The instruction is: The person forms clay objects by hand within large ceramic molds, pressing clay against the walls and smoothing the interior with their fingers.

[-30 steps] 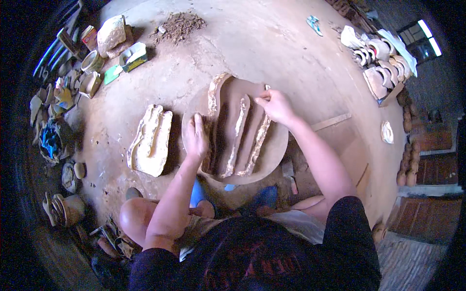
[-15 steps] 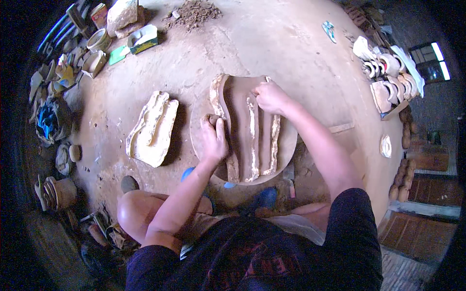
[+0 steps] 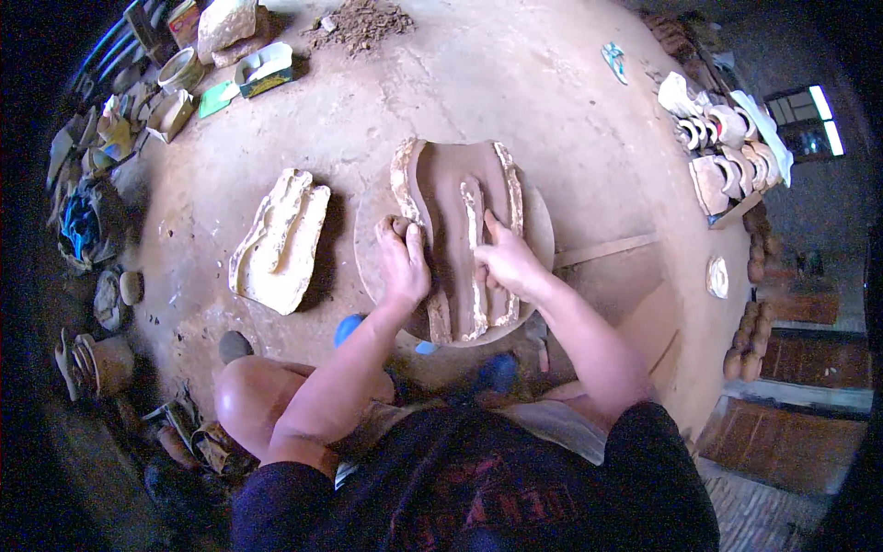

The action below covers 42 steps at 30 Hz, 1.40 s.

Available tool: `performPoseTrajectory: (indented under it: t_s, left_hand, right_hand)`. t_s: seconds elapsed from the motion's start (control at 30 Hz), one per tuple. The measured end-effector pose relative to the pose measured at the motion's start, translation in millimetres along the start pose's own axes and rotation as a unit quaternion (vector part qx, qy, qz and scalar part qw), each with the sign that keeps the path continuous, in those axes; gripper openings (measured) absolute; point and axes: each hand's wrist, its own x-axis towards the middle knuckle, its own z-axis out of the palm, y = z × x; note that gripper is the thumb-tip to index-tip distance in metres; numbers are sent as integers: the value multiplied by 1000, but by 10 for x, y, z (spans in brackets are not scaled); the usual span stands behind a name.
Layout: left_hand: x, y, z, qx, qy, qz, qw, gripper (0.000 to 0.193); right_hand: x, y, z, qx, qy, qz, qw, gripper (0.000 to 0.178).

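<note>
A large plaster mould (image 3: 402, 175) with pale, chipped edges lies on a round board (image 3: 368, 244) in front of me. Grey-brown clay (image 3: 443, 170) lines its channels, and a pale ridge (image 3: 471, 207) runs lengthwise between them. Curled around a small brown clay lump (image 3: 398, 224), my left hand (image 3: 403, 267) rests against the mould's left side. My right hand (image 3: 511, 265) lies over the ridge and the right channel. Its index finger is stretched out onto the clay, apart from the thumb, while its other fingers bend under, partly hidden.
Another pale plaster mould piece (image 3: 280, 244) lies on the floor to the left. A wooden strip (image 3: 607, 248) lies right of the board. Farther off are a heap of broken clay (image 3: 363, 26), an open box (image 3: 264, 69), a sandal (image 3: 614, 63) and stacked curved mould pieces (image 3: 736, 175).
My right hand has moved from the mould's far right edge down toward me, onto the middle of the right channel. My left hand keeps its place with the clay lump.
</note>
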Motion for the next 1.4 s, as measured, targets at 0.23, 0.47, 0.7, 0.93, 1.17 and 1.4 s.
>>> performPoseTrajectory:
  t_s: [0.23,0.47,0.7,0.93,1.17,1.4]
  left_hand:
    - [56,24,-41,-15,-31,4,999,29]
    - [144,55,-81,15,-18,33,999,28]
    - [313,54,-101,37,-78,29,996,31]
    - [415,-14,-81,39,-104,30,993,40]
    - [466,-68,-53,62,-123,14,990,43]
    - [426,49,-103,50,-139,-21,989,38]
  right_hand:
    - [-196,-143,304,370,-48,-5,928,92]
    - [194,-389,173,400,-5,21,916,19]
    - [448,-474,-184,165,-8,-12,986,20]
    - [632,-603,-467,-89,-33,-26,995,25]
    - [801,-698,-494,-473,25,-204,857,48]
    - [892,-962,-732,-335,139,-239,900,33]
